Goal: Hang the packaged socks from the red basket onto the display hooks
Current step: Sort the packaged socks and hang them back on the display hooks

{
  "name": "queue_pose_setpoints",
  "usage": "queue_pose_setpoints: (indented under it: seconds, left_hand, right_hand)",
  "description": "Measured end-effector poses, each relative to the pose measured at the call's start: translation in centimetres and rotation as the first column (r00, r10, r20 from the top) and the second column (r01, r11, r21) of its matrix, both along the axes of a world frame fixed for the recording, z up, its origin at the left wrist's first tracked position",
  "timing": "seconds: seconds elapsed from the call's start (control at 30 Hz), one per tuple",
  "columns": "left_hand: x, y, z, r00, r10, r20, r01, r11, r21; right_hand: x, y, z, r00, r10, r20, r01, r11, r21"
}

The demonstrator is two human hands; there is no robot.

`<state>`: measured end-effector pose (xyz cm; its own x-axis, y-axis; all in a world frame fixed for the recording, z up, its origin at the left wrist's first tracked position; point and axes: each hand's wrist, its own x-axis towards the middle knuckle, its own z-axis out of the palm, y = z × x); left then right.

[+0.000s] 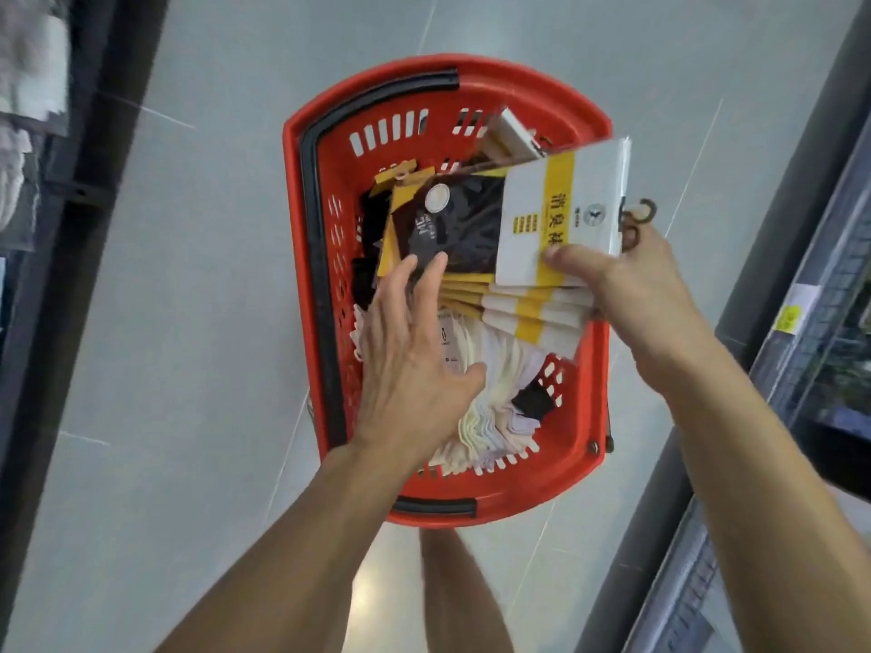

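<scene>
2 hands over the red basket [518,80]: left hand [414,365] flat and released, right hand [627,285] gripping white sock packs [523,228].

A shop aisle: red plastic shopping basket [528,499] of pkgd socks [542,214] on grey tiled floor [188,275], display racks [829,285] either side, w/ hanging goods [28,63] at left & a yellow shelf-edge label [788,318] at right.

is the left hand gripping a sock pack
No, the left hand lies open, fingers straight, over the red basket; the right hand grips the white-and-yellow packs.
</scene>
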<state>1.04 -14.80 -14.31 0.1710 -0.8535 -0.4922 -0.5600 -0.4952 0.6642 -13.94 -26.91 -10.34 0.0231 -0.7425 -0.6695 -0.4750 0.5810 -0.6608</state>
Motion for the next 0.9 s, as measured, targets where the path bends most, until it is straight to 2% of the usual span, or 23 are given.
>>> queue_pose_setpoints:
  seconds: [0.1,0.13,0.2,0.23,0.3,0.37,0.4,0.43,0.47,0.5,0.53,0.57,0.6,0.63,0.7,0.73,0.77,0.8,0.9]
  left_hand:
    - [0.9,-1.4,0.4,0.993,0.058,-0.099,-0.067,0.993,-0.093]
    - [1.6,-1.8,0.3,0.991,0.075,-0.115,-0.088,0.99,-0.11]
    - [3.4,-2.5,0.3,0.986,0.012,-0.166,-0.023,0.998,-0.064]
    - [4.5,-2.9,0.2,0.968,-0.043,-0.248,0.05,0.998,0.023]
    - [6.4,-3.4,-0.1,0.876,-0.097,-0.473,0.224,0.949,0.221]
    - [7.7,-3.3,-0.4,0.826,-0.134,-0.547,0.332,0.9,0.282]
    - [8.0,-3.1,-0.5,0.827,-0.13,-0.547,0.325,0.904,0.277]
    - [8.1,-2.9,-0.5,0.828,-0.108,-0.55,0.292,0.92,0.26]
    - [8.1,-2.6,-0.6,0.828,-0.067,-0.557,0.24,0.94,0.242]
    - [8.0,-2.4,-0.7,0.817,-0.014,-0.577,0.177,0.958,0.226]
    - [8.0,-2.0,-0.7,0.803,0.04,-0.594,0.11,0.97,0.214]
    - [8.0,-1.7,-0.6,0.789,0.096,-0.607,0.035,0.979,0.2]
    - [7.9,-1.4,-0.4,0.773,0.145,-0.618,-0.042,0.983,0.179]
    - [7.9,-1.1,-0.2,0.753,0.203,-0.626,-0.122,0.978,0.171]
    - [8.4,-0.8,0.4,0.704,0.297,-0.645,-0.247,0.954,0.171]
    - [8.9,-0.6,0.8,0.676,0.33,-0.659,-0.286,0.941,0.179]
    - [9.5,-0.3,1.2,0.645,0.36,-0.674,-0.318,0.928,0.191]
    - [10.1,0.0,1.8,0.618,0.384,-0.686,-0.355,0.915,0.192]
    - [12.1,0.3,5.5,0.56,0.458,-0.69,-0.465,0.863,0.195]
  right_hand:
    - [-0.1,0.0,2.2,0.957,0.267,-0.114,-0.268,0.963,0.01]
    - [-0.1,-0.1,2.7,0.904,0.397,-0.16,-0.4,0.916,0.02]
    - [0.5,-0.3,3.5,0.774,0.606,-0.184,-0.608,0.792,0.051]
    - [0.8,-0.3,3.7,0.736,0.663,-0.138,-0.663,0.747,0.058]
    - [1.2,-0.3,3.5,0.703,0.71,0.017,-0.71,0.702,0.042]
    - [1.5,-0.5,3.3,0.675,0.727,0.124,-0.732,0.681,-0.001]
    - [1.4,-0.7,2.9,0.704,0.683,0.193,-0.689,0.723,-0.046]
    - [1.3,-1.0,2.4,0.774,0.567,0.283,-0.563,0.82,-0.104]
    - [1.0,-1.4,1.4,0.859,0.359,0.366,-0.336,0.933,-0.126]
    - [0.7,-2.0,0.1,0.916,0.134,0.379,-0.09,0.987,-0.131]
    - [0.5,-2.7,-1.3,0.952,-0.028,0.304,0.085,0.981,-0.173]
    - [0.4,-3.4,-2.7,0.989,-0.067,0.131,0.099,0.961,-0.256]
    - [0.4,-4.0,-4.5,0.998,-0.039,-0.046,0.024,0.959,-0.281]
    - [0.3,-4.3,-6.2,0.967,0.089,-0.238,-0.156,0.948,-0.279]
    - [0.6,-4.2,-9.0,0.794,0.349,-0.498,-0.491,0.851,-0.186]
    - [1.3,-4.2,-9.1,0.75,0.404,-0.523,-0.557,0.812,-0.171]
    - [2.0,-4.2,-8.8,0.748,0.397,-0.532,-0.57,0.795,-0.207]
    - [2.5,-4.0,-7.7,0.78,0.354,-0.517,-0.528,0.815,-0.239]
    - [3.7,-4.5,-2.9,0.839,0.198,-0.507,-0.444,0.787,-0.428]
